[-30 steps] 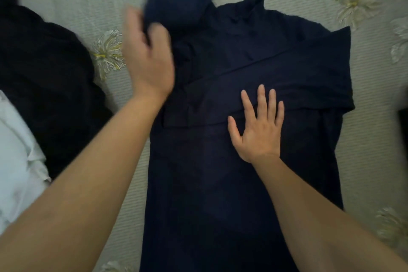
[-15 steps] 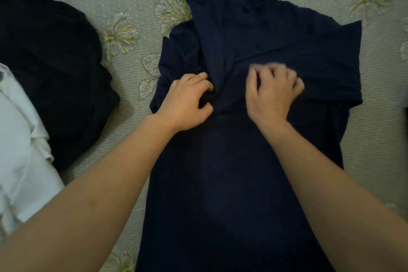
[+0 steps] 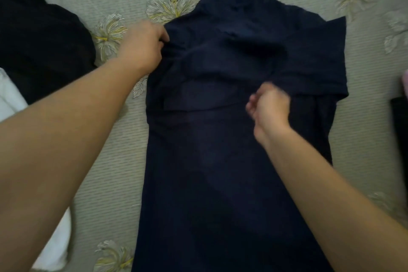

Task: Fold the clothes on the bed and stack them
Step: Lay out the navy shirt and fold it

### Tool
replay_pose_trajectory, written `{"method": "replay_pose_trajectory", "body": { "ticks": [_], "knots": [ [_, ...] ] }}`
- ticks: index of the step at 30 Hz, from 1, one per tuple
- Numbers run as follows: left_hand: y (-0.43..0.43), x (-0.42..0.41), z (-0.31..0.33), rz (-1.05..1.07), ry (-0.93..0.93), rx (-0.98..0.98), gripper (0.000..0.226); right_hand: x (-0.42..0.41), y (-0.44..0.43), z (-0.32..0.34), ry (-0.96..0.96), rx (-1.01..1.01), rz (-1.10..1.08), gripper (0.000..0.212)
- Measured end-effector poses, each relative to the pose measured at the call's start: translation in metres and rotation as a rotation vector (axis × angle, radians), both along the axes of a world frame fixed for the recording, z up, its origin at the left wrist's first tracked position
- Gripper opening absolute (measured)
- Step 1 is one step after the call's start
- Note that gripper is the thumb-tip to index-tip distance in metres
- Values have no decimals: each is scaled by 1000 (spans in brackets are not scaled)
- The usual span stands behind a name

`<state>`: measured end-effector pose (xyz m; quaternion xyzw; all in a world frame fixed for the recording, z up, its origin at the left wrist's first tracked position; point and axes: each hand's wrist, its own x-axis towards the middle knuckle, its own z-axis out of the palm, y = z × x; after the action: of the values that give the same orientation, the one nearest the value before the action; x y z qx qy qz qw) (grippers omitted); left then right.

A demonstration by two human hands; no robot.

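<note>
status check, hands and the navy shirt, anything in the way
Left hand grips navy shirt at shoulder edge. Right hand curled over its folded sleeves, blurred, grip unclear. Black garment, white garment off left, not touching.

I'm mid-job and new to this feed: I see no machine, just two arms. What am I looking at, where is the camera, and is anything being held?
There is no machine here: these are a person's two bare arms. The single picture comes from a wide-angle camera worn on the head, looking forward and down, so the arms reach in from the bottom. Under them is a bed with a flower-patterned cover. A navy shirt lies flat on it, with part of it folded across the chest. The left hand grips the shirt's edge near the shoulder. The right hand is over the folded part with fingers curled. It is blurred, so I cannot tell whether it pinches cloth. At the left lie a black garment and a white garment.
</note>
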<state>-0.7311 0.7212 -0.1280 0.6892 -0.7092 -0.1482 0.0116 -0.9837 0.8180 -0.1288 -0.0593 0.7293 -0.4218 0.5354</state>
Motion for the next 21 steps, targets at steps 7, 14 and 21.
{"method": "replay_pose_trajectory", "body": {
  "ticks": [7, 14, 21],
  "knots": [
    [67, -44, -3, 97, 140, -337, 34, -19, 28, -13, 263, 79, 4, 41],
    [100, -70, -24, 87, 199, -209, 51, -52, -10, -22, 1049, -133, 918, 70],
    [110, -85, -23, 340, 419, -254, 35, -77, -46, 6, 507, -502, 136, 10]
  ]
}}
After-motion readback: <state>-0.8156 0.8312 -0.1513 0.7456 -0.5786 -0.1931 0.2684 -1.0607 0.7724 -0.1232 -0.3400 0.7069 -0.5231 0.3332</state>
